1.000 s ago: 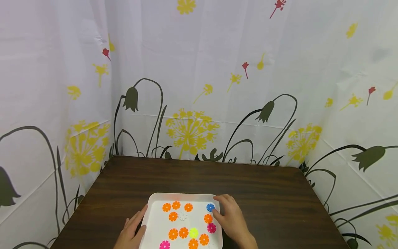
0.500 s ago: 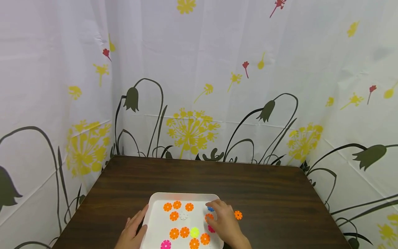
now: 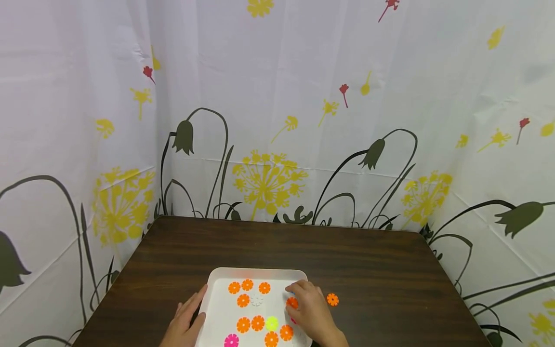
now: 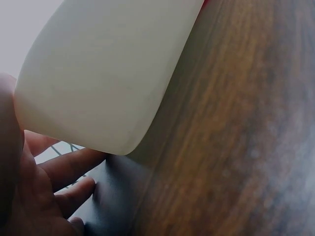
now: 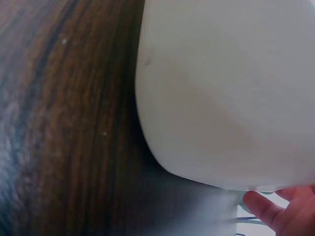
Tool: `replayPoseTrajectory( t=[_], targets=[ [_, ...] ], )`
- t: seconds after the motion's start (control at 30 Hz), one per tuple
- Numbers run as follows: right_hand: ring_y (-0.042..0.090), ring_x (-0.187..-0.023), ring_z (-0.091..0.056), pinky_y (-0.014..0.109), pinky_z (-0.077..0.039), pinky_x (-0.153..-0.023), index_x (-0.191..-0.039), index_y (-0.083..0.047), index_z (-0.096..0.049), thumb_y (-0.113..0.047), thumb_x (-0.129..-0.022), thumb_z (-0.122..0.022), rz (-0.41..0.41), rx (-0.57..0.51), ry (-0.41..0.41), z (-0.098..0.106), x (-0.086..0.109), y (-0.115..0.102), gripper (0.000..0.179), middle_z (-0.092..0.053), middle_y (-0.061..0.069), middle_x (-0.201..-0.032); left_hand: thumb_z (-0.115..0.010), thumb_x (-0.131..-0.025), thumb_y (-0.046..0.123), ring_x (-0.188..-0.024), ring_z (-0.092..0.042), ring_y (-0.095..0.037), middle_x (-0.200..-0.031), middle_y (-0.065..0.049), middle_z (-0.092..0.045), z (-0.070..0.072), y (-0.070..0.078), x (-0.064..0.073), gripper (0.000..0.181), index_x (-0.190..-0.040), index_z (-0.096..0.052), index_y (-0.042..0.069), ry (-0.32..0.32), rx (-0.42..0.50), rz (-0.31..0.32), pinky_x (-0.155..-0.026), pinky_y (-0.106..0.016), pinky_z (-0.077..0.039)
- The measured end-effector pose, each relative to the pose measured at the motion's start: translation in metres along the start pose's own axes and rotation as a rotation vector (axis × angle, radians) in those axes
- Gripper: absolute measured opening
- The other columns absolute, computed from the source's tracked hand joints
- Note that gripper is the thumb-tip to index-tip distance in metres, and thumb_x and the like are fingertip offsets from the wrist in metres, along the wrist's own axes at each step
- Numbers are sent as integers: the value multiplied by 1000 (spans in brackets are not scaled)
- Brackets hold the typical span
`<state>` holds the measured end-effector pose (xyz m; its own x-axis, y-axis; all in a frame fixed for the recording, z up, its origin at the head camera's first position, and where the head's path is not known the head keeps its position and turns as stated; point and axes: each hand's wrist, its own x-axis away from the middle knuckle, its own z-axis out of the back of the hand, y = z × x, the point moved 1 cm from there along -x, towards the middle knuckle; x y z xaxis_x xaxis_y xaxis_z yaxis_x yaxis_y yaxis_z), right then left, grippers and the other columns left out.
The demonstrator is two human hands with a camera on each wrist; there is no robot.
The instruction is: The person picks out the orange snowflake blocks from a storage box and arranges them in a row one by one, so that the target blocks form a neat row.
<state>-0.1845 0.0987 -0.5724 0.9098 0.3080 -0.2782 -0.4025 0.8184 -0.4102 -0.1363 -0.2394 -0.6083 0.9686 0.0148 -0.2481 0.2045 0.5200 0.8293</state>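
A white tray [image 3: 277, 301] lies on the brown table and holds flower-shaped plastic discs: several orange ones [image 3: 257, 323], a yellow-green disc [image 3: 271, 323], a pink disc [image 3: 231, 340] and a pale clear disc [image 3: 257, 301]. My left hand [image 3: 184, 318] rests against the tray's left wall, its thumb spread from the fingers. Over the tray's right side is my right hand [image 3: 312, 308]. Its bent fingers cover most of a blue disc [image 3: 292, 293], fingertips right at it, and the thumb stands apart beside an orange disc [image 3: 292, 302]. A magenta disc [image 3: 294, 320] shows only partly beneath this hand.
One orange disc [image 3: 332, 299] lies on the table [image 3: 381, 289] just outside the tray's right wall. A white curtain [image 3: 277, 72] with printed flowers hangs behind the table's far edge. Both wrist views mostly show the tray's outer wall [image 4: 103, 73] and wood grain.
My right hand has moved left from the tray's right rim to over the blue disc, leaving the orange disc on the table in sight. My left hand has stayed at the tray.
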Motion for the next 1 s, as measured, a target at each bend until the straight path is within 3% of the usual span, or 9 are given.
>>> replayPoseTrajectory(
  t=[0.3,0.53,0.73,1.0],
  targets=[
    [20,-102,-65,40,-49,-83,-107,-15,-80,-15,-81,-88,34,41,-64,1,0,-2,27,-74,-2,-105,-65,-99,5,-139,-42,-63,-154,-27,-54,0,-1,0,59,-156,-53,12,4,10,-13,-116,-85,-15],
    [17,-98,-64,43,-50,-85,-105,-17,-81,-19,-82,-89,0,40,-123,1,-1,-4,25,-73,-5,-102,-64,-101,8,-141,-40,-64,-156,-27,-51,3,1,0,59,-158,-50,11,-35,33,21,-116,-86,-12],
    [16,-93,-65,44,-52,-87,-101,-17,-82,-17,-80,-92,37,76,-102,4,-1,-6,23,-74,-4,-97,-64,-102,9,-144,-39,-63,-158,-27,-50,4,4,0,59,-159,-49,12,-57,37,61,-118,-84,-10],
    [16,-90,-65,39,-53,-82,-99,-15,-81,-9,-76,-94,68,91,-72,3,-1,-8,27,-75,-3,-95,-64,-101,8,-144,-39,-62,-158,-26,-51,5,4,1,60,-159,-49,11,-60,33,63,-117,-85,-11]
  ],
)
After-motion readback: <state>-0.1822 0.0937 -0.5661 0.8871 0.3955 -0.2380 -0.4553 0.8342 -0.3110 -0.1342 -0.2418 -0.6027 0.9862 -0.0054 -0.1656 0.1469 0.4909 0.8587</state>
